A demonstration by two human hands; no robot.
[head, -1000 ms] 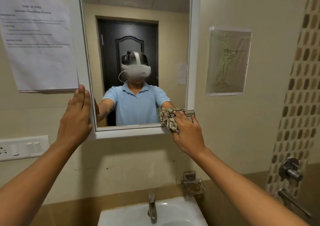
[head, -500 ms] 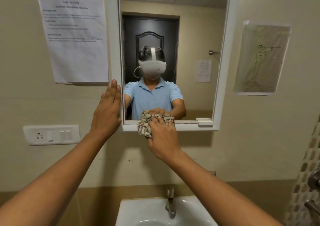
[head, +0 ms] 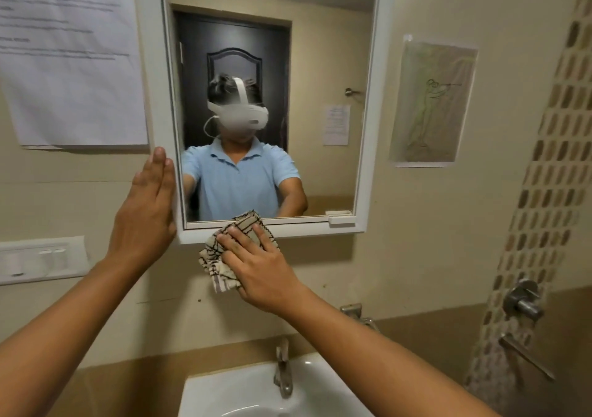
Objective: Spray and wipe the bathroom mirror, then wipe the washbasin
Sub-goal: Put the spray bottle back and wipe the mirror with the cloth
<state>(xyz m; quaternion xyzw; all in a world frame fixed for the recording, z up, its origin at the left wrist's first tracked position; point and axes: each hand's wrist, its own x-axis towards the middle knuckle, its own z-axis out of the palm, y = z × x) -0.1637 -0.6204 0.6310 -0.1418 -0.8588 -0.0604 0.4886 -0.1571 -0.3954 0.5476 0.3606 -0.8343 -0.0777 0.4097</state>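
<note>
The right hand [head: 256, 266] presses a patterned cloth [head: 224, 256] flat against the lower edge of the mirror [head: 320, 64] frame, fingers spread over the fabric. The left hand [head: 144, 211], open with fingers together, lies flat on the mirror's left frame edge. The washbasin [head: 243, 391] with its tap [head: 283, 375] sits below the mirror.

Beige wall [head: 416, 256], taped paper notice [head: 70, 64], sketch poster [head: 432, 102], switch panel [head: 38, 259], mosaic tile strip [head: 551, 167].

Bare wall open below the mirror frame [head: 272, 235], down to the tap [head: 283, 375] and washbasin [head: 323, 384]; switch plate [head: 41, 258] left, valve knob [head: 523, 299] and rail [head: 525, 357] crowding right
</note>
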